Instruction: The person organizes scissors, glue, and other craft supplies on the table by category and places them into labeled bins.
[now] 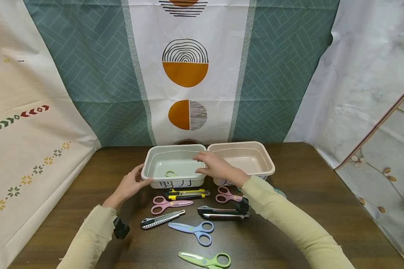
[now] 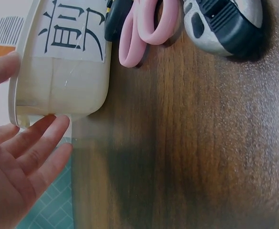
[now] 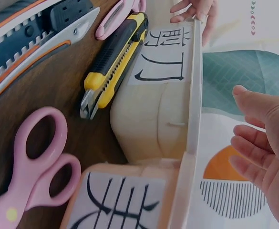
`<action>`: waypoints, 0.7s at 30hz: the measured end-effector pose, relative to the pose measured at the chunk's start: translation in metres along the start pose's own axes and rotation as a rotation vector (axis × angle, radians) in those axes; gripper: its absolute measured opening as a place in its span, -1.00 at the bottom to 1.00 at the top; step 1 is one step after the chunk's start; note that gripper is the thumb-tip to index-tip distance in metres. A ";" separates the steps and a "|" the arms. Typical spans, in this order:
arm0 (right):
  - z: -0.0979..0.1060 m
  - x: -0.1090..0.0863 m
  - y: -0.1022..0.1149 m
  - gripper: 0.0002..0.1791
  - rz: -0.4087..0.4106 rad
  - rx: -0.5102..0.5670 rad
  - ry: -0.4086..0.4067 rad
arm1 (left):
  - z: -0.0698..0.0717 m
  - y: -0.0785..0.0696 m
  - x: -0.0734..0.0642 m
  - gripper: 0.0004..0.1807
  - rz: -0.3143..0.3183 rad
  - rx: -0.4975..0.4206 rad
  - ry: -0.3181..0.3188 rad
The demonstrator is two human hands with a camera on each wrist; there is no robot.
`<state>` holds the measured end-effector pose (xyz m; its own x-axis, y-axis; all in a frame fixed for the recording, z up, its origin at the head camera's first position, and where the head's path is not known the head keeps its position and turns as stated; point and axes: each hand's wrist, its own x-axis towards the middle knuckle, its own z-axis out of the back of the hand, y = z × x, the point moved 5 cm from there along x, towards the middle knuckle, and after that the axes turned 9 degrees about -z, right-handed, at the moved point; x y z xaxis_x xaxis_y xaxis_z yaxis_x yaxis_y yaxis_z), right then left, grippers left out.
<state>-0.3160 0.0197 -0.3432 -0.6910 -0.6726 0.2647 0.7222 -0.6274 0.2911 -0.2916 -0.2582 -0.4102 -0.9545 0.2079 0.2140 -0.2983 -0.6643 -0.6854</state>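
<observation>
Two bins are set side by side at back of counter (image 1: 323, 201), rims touching or nearly so. Green bin (image 1: 175, 158) w/ char label (image 1: 175, 183) on front is held at its L front corner by L hand (image 1: 129, 183): thumb at rim, fingers agst side wall. Nothing is seen held by R hand (image 1: 219, 166); fingers are parted, loosely bent, poised over green bin's R end, nr pink bin (image 1: 245, 160). One green loop (image 1: 170, 171) is seen inside green bin; can't tell what it belongs to.

Tools are strewn on counter in front: yellow/blk cutter (image 1: 188, 194) just beside green bin, L pink scissors (image 1: 170, 204), silver/blk cutter (image 1: 163, 219), blue scissors (image 1: 193, 229), green scissors (image 1: 205, 260) (cut off by head view's edge), big blk cutter (image 1: 219, 213), R pink scissors (image 1: 233, 197) (blade end hidden by R sleeve (image 1: 289, 216) + R wrist cam (image 1: 243, 205)).

Risks, judged: if corner is pressed too hard, green bin could be tipped or slid, yellow/blk cutter bumped, pink bin shoved along, since it's right alongside. Big blk cutter or R pink scissors could be snagged by R wrist cam or R sleeve, both hung low over them. Fingers could be nicked if a cutter is grabbed by blade end; can't tell if blades are out.
</observation>
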 end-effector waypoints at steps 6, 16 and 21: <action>0.011 -0.011 0.000 -0.55 0.008 -0.016 0.006 | 0.000 -0.003 0.000 -0.20 -0.007 0.001 -0.002; 0.020 -0.032 -0.009 -0.53 0.023 -0.069 -0.013 | 0.000 -0.002 0.000 -0.21 -0.013 0.001 -0.001; 0.023 -0.046 -0.014 -0.56 0.037 -0.074 -0.032 | 0.000 -0.001 0.000 -0.21 -0.017 0.008 -0.002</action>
<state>-0.2951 0.0680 -0.3386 -0.6633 -0.6841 0.3034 0.7469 -0.6303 0.2119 -0.2910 -0.2571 -0.4094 -0.9493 0.2179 0.2267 -0.3144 -0.6666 -0.6759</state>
